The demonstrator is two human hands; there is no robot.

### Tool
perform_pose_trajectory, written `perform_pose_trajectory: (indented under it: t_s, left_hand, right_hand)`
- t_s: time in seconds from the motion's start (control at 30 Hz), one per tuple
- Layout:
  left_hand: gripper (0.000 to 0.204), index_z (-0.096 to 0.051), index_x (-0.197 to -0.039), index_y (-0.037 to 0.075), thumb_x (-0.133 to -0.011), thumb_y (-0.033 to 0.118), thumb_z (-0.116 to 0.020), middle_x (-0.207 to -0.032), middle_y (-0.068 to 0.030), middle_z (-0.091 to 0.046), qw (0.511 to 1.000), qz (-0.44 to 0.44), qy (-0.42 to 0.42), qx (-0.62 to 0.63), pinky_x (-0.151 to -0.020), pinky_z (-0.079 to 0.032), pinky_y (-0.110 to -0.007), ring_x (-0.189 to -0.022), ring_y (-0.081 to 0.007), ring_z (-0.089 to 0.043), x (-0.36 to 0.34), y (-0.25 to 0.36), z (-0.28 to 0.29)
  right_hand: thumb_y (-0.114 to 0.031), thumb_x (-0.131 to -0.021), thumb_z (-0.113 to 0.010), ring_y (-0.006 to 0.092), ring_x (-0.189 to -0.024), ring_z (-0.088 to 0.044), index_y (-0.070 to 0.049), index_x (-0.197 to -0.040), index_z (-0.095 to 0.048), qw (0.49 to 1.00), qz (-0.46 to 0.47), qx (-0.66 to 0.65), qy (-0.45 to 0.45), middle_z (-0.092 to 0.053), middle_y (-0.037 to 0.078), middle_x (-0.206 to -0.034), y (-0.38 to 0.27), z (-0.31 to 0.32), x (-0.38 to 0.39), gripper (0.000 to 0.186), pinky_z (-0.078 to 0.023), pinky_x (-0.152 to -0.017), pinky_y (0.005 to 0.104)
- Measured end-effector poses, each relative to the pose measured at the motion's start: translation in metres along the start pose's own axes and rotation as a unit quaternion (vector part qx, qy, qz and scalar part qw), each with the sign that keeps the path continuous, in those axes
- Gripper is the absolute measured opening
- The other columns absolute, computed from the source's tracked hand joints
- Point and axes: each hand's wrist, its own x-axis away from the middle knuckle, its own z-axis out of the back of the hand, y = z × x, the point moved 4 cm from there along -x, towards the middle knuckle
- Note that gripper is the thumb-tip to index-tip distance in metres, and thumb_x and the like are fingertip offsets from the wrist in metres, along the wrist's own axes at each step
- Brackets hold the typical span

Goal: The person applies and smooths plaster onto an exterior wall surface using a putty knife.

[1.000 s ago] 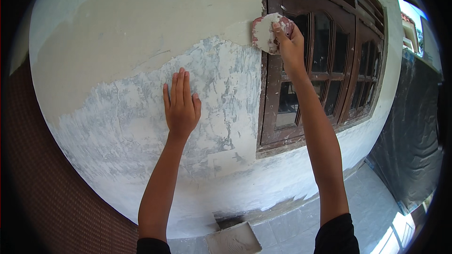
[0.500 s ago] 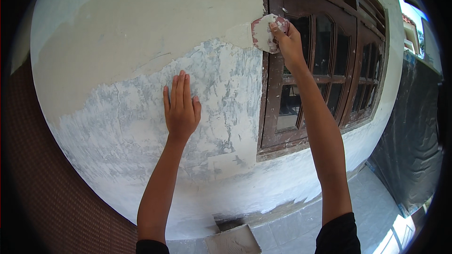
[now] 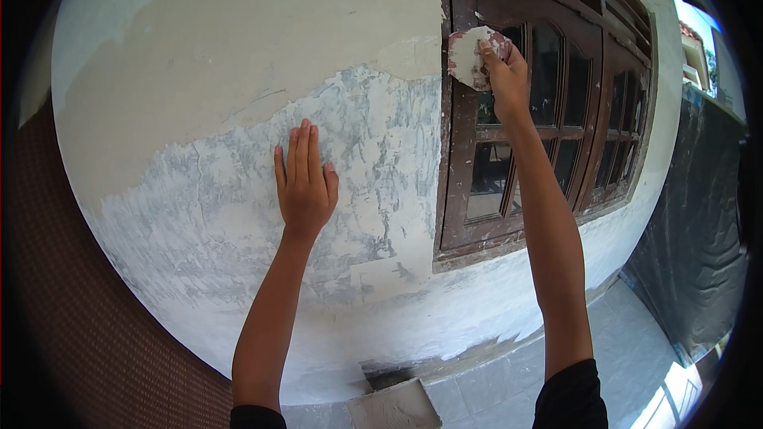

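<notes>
Your right hand [image 3: 507,75] is gripping a putty-smeared scraper [image 3: 470,57] against the window frame [image 3: 455,191].

You are closing the fingers of that hand around the scraper's handle, so the pale, crusted blade is sticking out to the left and lying over the frame's dark brown left upright, just beside the wall edge. Your left hand [image 3: 304,183] is pressing flat on the wall [image 3: 199,71], fingers held together and pointing up, holding nothing. It is resting on the patchy grey-white stretch where the paint is scraped, below the smooth cream band. Glass panes [image 3: 486,179] are showing behind your right forearm. Down by your elbows a grey tiled floor [image 3: 493,385] is running along the wall's foot, with a flat grey slab [image 3: 393,407] lying between your arms. A black tarp [image 3: 699,254] is hanging at the right.
</notes>
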Motion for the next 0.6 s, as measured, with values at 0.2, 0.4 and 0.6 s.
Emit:
perform_pose_trajectory:
  t_s: [0.2, 0.4, 0.6]
  left_hand:
    - [0.055, -0.038, -0.148, -0.001, -0.096, 0.013, -0.046, -0.154, -0.0146, -0.041, 1.000, -0.003, -0.001, 0.000, -0.119, -0.023, -0.052, -0.145, -0.0305, -0.035, -0.001, -0.001, 0.000]
    - [0.052, -0.045, -0.145, -0.001, -0.096, 0.015, -0.048, -0.151, -0.0133, -0.047, 1.000, 0.004, 0.010, -0.020, -0.119, -0.027, -0.050, -0.142, -0.0276, -0.041, -0.001, 0.001, 0.001]
    - [0.054, -0.039, -0.148, -0.001, -0.096, 0.013, -0.046, -0.154, -0.0146, -0.041, 1.000, 0.000, 0.001, -0.004, -0.119, -0.024, -0.051, -0.144, -0.0304, -0.036, 0.000, 0.001, 0.000]
  right_hand:
    - [-0.024, -0.097, -0.068, 0.0106, -0.088, -0.065, 0.000, -0.116, -0.063, 0.993, 0.049, 0.092, -0.052, -0.069, 0.005, -0.101, 0.008, -0.007, -0.004, 0.031, -0.054, -0.080, 0.0275]
    - [-0.022, -0.095, -0.070, 0.0102, -0.085, -0.063, 0.001, -0.109, -0.065, 0.998, 0.043, 0.027, -0.030, -0.071, 0.006, -0.096, 0.002, -0.005, 0.000, 0.027, -0.051, -0.076, 0.0270]
    - [-0.022, -0.095, -0.069, 0.0097, -0.087, -0.062, 0.001, -0.108, -0.066, 0.999, 0.017, 0.050, -0.006, -0.070, 0.007, -0.095, 0.003, -0.002, -0.004, 0.026, -0.050, -0.077, 0.0272]
